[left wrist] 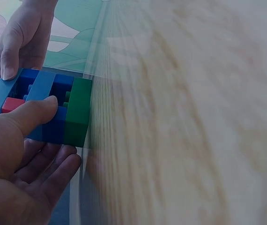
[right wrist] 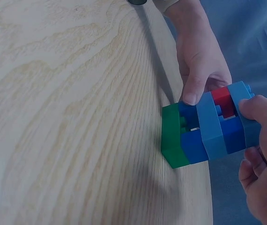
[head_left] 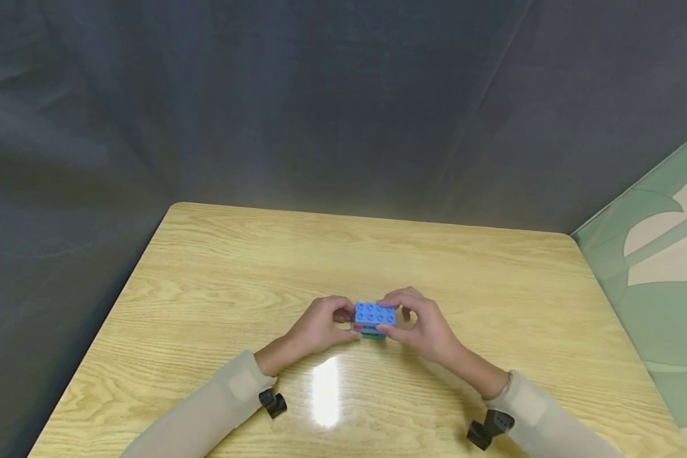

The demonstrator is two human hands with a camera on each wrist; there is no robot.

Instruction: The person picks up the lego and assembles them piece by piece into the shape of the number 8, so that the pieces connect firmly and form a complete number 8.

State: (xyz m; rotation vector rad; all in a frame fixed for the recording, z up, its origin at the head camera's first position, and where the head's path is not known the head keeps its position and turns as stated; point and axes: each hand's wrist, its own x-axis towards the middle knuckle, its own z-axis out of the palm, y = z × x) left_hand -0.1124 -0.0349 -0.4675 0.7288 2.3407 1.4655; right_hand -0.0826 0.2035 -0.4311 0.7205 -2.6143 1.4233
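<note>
Hands clasp a brick stack (head_left: 373,319) at the middle of a wooden table (head_left: 217,280).

Left hand (head_left: 319,327) pinches the stack from 9 o'clock, right hand (head_left: 425,326) from 3 o'clock, equally near; its long axis runs between them. Green base sits on the wood. Dark grey cloth (head_left: 298,102) hangs behind.

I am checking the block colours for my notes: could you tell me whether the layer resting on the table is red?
No, the brick stack sits on the wooden table on its green layer, while the red brick lies near the other end.
</note>
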